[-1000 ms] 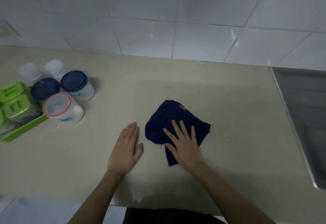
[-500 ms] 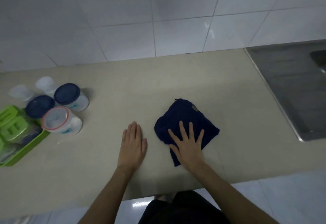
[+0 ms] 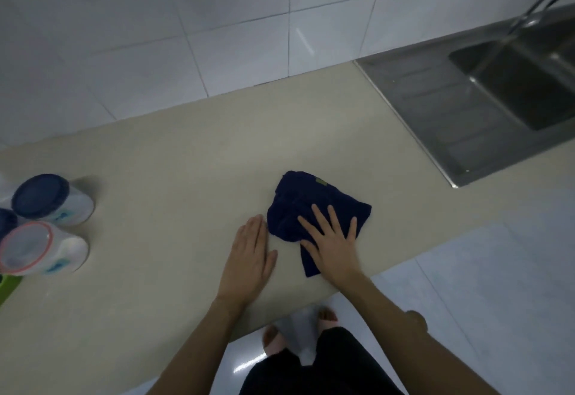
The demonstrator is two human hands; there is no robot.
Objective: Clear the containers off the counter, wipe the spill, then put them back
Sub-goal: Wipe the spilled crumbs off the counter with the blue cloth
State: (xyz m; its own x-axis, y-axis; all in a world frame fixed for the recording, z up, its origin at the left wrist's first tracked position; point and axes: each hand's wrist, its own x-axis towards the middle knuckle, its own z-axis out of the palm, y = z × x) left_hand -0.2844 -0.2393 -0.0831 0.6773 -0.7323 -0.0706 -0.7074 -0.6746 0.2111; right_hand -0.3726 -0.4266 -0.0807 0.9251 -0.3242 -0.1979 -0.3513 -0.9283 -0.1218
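Two hands lie flat on the bench (image 3: 155,183): the right hand (image 3: 334,244) is spread open, palm down, pressing on the near part of the dark blue cloth (image 3: 306,202), gripping nothing but pinning it to the surface; the left hand (image 3: 249,258) rests open and empty on the bare bench just beside the cloth's left edge. Compared with a second ago, the hands and cloth sit in almost the same arrangement, while the view has swung right, so the steel sink (image 3: 513,90) now shows its basin and the containers have slid to the left edge of the picture. A blue-lidded jar (image 3: 53,200) and a red-rimmed jar (image 3: 40,248) stand there, well apart from the cloth, next to a green tray (image 3: 7,290) barely in view. That suggests the wiping step is in hand or near its end; no spill is discernible, and putting the containers back remains.
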